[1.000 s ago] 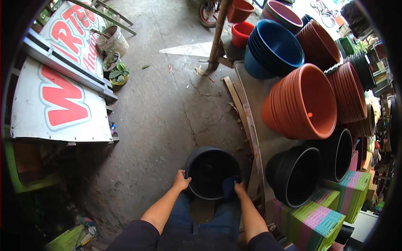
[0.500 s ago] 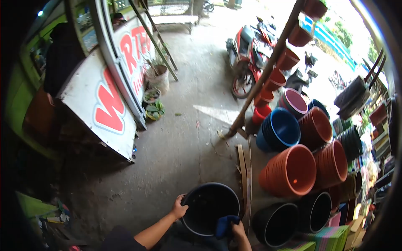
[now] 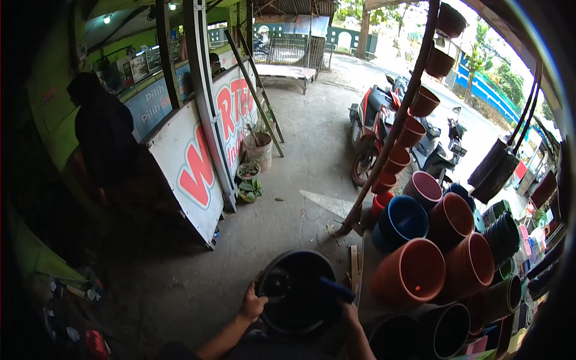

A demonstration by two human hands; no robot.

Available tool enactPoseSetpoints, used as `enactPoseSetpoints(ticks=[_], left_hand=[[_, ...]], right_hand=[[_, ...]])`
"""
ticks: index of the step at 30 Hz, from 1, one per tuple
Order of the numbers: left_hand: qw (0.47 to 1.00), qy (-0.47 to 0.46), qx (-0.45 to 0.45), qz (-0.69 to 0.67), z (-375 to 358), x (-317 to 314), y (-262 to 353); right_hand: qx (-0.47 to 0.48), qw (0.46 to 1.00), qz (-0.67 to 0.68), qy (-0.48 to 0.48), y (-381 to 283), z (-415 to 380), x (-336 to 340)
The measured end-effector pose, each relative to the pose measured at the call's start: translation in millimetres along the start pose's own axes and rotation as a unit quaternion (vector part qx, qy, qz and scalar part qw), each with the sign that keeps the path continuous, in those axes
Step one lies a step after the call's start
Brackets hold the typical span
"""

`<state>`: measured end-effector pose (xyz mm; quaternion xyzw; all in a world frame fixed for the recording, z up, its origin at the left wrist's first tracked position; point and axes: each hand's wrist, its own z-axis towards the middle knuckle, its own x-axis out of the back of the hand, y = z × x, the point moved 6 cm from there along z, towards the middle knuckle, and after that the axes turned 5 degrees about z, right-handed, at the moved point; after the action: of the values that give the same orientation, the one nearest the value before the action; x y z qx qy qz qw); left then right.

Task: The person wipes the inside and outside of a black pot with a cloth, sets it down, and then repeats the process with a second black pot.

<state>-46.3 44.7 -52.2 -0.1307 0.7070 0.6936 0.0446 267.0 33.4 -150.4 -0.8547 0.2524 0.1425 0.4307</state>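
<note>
A round black plastic pot [image 3: 303,264], its mouth turned up towards me, is at the bottom middle. My left hand [image 3: 252,304] grips the left side of its rim, thumb over the edge. Closed around a dark blue cloth [image 3: 337,290] is my right hand [image 3: 348,314], at the pot's right side. The cloth reaches over the rim into the mouth; motion blurs it, and its far end is hard to make out. The fingers of my right hand are partly hidden.
Stacked orange pots [image 3: 414,273], a blue pot [image 3: 403,219] and black pots [image 3: 447,330] crowd the right side. A slanted wooden pole [image 3: 393,141] carries hanging pots. Motorcycles [image 3: 372,126] stand behind it. On the left, a person in dark clothing [image 3: 105,129] is by a white sign panel [image 3: 195,174].
My view has tilted up, showing more of the street and stall. The blue cloth has shifted up and right against the pot, from the lower rim to its right side.
</note>
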Motion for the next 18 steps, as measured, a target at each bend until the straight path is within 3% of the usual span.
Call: enactPoseSetpoints(ticks=[1,2,3,4,5,6,7,8,9,10,11,12,14,15,17,18], left_hand=[[1.000,0.000,0.011,0.002,-7,0,-4],[1.000,0.001,0.022,0.018,-13,2,-14],[0.999,-0.002,0.029,0.032,-14,-13,8],[0.997,0.002,0.071,-0.040,-27,-30,28],[0.997,-0.001,0.073,-0.040,-32,-38,22],[1.000,-0.005,0.012,0.000,-35,-41,22],[0.998,-0.008,-0.049,0.041,-40,-44,26],[0.998,-0.005,-0.049,0.043,-46,-50,29],[0.994,-0.007,-0.076,0.082,-54,-59,41],[0.987,-0.011,-0.104,0.120,-61,-67,52],[0.987,-0.012,-0.102,0.121,-66,-72,56],[0.994,-0.028,-0.067,0.077,-70,-76,55],[0.998,-0.045,-0.032,0.035,-73,-77,56],[0.997,-0.044,-0.032,0.052,-71,-72,59],[0.996,-0.043,-0.033,0.067,-66,-59,63],[0.998,-0.031,-0.026,0.042,-59,-48,63]], right_hand=[[0.041,0.998,-0.007,0.049,1,3,6],[0.079,0.992,-0.013,0.102,-23,-15,-35],[0.077,0.984,-0.059,0.152,-21,-15,-44],[0.080,0.972,-0.105,0.196,-24,-11,-53],[0.076,0.977,-0.118,0.160,-33,-25,-85],[0.071,0.982,-0.130,0.121,-35,-41,-110],[0.137,0.978,-0.151,0.034,-16,-20,-112],[0.202,0.963,-0.170,-0.054,10,8,-110],[0.200,0.964,-0.169,-0.056,40,35,-106],[0.348,0.898,-0.269,-0.031,55,49,-110],[0.482,0.799,-0.360,-0.004,64,45,-120],[0.481,0.800,-0.359,-0.002,68,40,-129],[0.491,0.675,-0.549,0.040,58,19,-164],[0.493,0.676,-0.547,0.041,46,10,-173],[0.299,0.621,-0.701,-0.182,64,11,-192],[0.300,0.620,-0.702,-0.180,62,10,-188]])
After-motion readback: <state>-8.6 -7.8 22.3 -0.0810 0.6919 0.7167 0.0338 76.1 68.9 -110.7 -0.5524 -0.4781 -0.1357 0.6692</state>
